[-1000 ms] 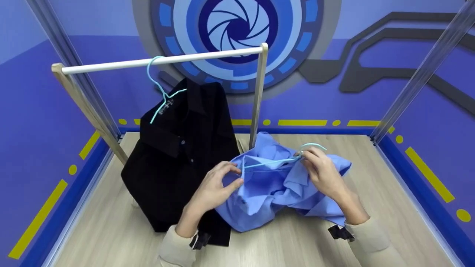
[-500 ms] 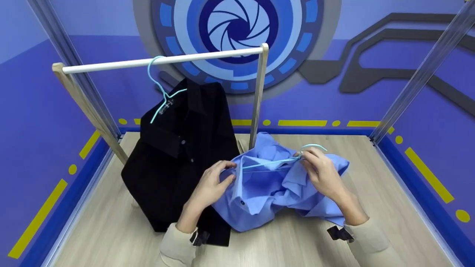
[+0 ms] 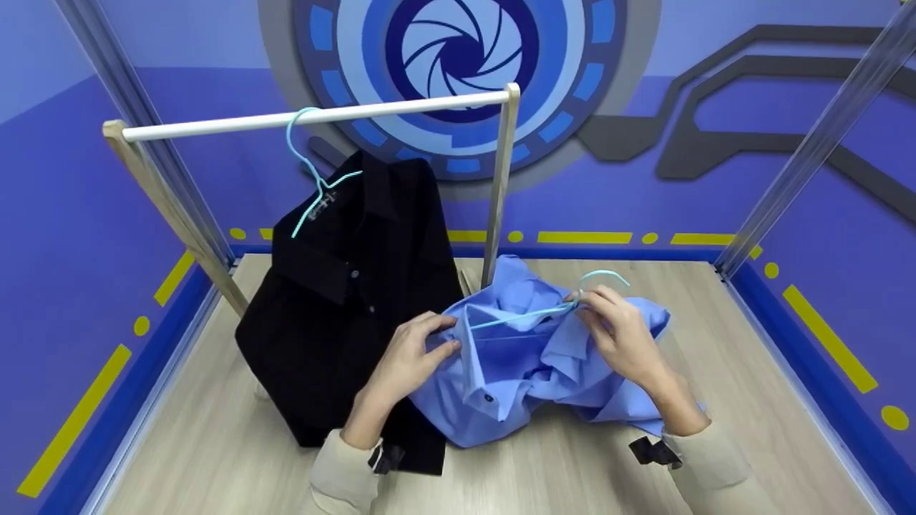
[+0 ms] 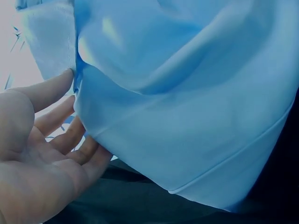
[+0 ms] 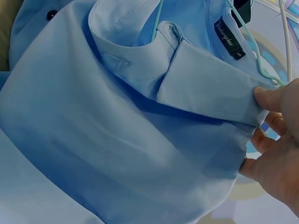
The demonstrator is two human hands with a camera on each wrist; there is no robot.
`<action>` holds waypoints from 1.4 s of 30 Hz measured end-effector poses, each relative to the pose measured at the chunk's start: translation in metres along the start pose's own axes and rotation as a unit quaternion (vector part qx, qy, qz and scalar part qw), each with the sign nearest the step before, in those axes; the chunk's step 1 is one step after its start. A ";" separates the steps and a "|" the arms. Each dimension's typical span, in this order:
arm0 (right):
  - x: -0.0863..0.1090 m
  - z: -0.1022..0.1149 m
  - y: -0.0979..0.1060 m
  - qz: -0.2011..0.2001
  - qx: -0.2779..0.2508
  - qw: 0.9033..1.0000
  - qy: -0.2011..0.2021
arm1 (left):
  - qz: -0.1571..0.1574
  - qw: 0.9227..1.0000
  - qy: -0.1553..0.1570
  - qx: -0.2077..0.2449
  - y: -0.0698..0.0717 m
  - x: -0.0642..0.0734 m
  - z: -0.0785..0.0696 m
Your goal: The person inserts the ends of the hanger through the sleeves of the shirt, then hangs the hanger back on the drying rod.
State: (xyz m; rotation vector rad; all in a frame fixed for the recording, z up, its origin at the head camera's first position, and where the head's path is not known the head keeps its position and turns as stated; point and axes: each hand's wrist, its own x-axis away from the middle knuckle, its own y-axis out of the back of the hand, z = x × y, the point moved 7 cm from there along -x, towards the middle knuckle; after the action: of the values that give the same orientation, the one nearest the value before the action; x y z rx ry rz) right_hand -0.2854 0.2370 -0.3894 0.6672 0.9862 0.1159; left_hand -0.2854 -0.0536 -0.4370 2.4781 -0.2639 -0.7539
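A light blue button-up shirt (image 3: 458,418) lies bunched on the table with a mint-green clothes hanger (image 3: 526,317) partly inside its neck. My left hand (image 3: 404,357) pinches the shirt's front edge, thumb on one side and fingers behind, as the left wrist view shows. At the hanger's neck, just below the hook, my right hand (image 3: 622,340) grips the hanger together with the collar (image 5: 210,86); its thumb presses the collar's end in the right wrist view. One hanger arm runs across the neck opening. A dark button (image 3: 489,398) shows on the shirt's front corner.
To the left, a black shirt (image 3: 322,357) hangs on another mint hanger (image 3: 308,161) from the rack's white bar (image 3: 215,127). The rack's right wooden post (image 3: 501,179) rises right behind the blue shirt. Patterned walls enclose the wooden table (image 3: 186,429).
My left hand has shifted slightly left along the blue shirt's front edge, which has turned outward so its dark button shows. My right hand stays nearly still at the hanger's neck.
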 end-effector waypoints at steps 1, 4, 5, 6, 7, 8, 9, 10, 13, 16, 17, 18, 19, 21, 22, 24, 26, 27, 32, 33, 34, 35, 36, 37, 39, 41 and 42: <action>0.000 0.000 0.000 0.000 0.000 1.000 0.000 | -0.001 1.000 -0.002 0.002 0.000 0.000 -0.001; 0.000 0.000 -0.001 0.001 -0.001 1.000 -0.002 | -0.005 1.000 -0.010 0.006 0.000 0.000 -0.003; 0.001 0.000 -0.001 0.002 0.000 1.000 -0.001 | -0.006 1.000 -0.013 0.007 0.000 0.000 -0.004; 0.001 0.000 -0.002 0.005 -0.002 1.000 -0.004 | -0.008 1.000 -0.016 0.007 0.000 0.000 -0.004; 0.001 0.000 -0.002 0.006 0.000 1.000 -0.004 | -0.010 1.000 -0.020 0.008 0.000 0.000 -0.005; 0.001 0.000 -0.002 0.006 0.001 1.000 -0.003 | -0.012 1.000 -0.022 0.008 0.000 0.000 -0.005; 0.001 0.001 -0.003 0.007 0.001 1.000 -0.003 | -0.014 1.000 -0.023 0.009 0.000 -0.001 -0.006; 0.001 0.001 -0.003 0.008 0.002 1.000 -0.002 | -0.016 1.000 -0.024 0.009 0.000 -0.001 -0.006; 0.001 0.002 -0.004 0.006 0.003 1.000 0.000 | -0.022 0.999 -0.028 0.016 0.001 -0.001 -0.007; 0.000 0.002 -0.005 0.001 0.000 1.000 0.000 | -0.025 0.999 -0.034 0.021 0.001 -0.002 -0.010; -0.001 0.002 -0.005 0.001 -0.002 1.000 -0.002 | -0.025 0.999 -0.036 0.022 0.001 -0.002 -0.010; -0.001 0.002 -0.005 0.002 -0.005 1.000 -0.002 | -0.026 0.999 -0.038 0.022 0.001 -0.002 -0.011; -0.001 0.002 -0.006 0.005 -0.009 1.000 -0.005 | -0.026 0.999 -0.040 0.022 0.001 -0.002 -0.011; -0.002 0.004 -0.007 0.010 -0.014 1.000 -0.007 | -0.024 0.999 -0.041 0.023 0.000 -0.002 -0.012; -0.003 0.004 -0.008 0.013 -0.018 1.000 -0.010 | -0.024 0.999 -0.042 0.023 -0.001 -0.002 -0.012; -0.003 0.005 -0.010 0.017 -0.023 1.000 -0.009 | -0.021 0.999 -0.043 0.025 -0.002 -0.002 -0.012; -0.003 0.006 -0.012 0.021 -0.026 0.999 -0.011 | -0.020 0.998 -0.045 0.025 -0.003 -0.002 -0.012; -0.003 0.007 -0.014 0.022 -0.029 0.999 -0.013 | -0.019 0.998 -0.045 0.027 -0.004 -0.002 -0.013; -0.002 0.007 -0.019 0.036 -0.033 0.999 -0.022 | -0.014 0.999 -0.039 0.033 -0.006 -0.002 -0.014; -0.002 0.007 -0.020 0.038 -0.034 0.998 -0.025 | -0.013 0.999 -0.037 0.035 -0.006 -0.002 -0.015; -0.002 0.007 -0.021 0.041 -0.035 0.998 -0.027 | -0.013 0.999 -0.036 0.036 -0.007 -0.002 -0.015; -0.002 0.008 -0.022 0.042 -0.035 0.998 -0.026 | -0.012 0.999 -0.036 0.038 -0.007 -0.002 -0.015; -0.002 0.008 -0.022 0.043 -0.035 0.998 -0.024 | -0.012 0.998 -0.036 0.040 -0.008 -0.003 -0.015; -0.002 0.008 -0.022 0.044 -0.037 0.998 -0.024 | -0.012 0.998 -0.038 0.041 -0.008 -0.002 -0.014; -0.002 0.008 -0.022 0.043 -0.034 0.998 -0.023 | -0.013 0.998 -0.043 0.041 -0.009 -0.002 -0.015; -0.002 0.008 -0.022 0.039 -0.031 0.998 -0.023 | -0.013 0.998 -0.048 0.042 -0.009 -0.001 -0.015; -0.002 0.007 -0.021 0.037 -0.030 0.998 -0.027 | -0.012 0.998 -0.049 0.043 -0.009 -0.001 -0.014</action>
State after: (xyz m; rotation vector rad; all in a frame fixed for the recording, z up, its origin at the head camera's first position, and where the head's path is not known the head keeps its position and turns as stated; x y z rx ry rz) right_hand -0.2853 0.2163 -0.3978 0.6499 0.9027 0.1912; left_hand -0.2778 -0.0392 -0.4314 2.5320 -0.3088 -0.8943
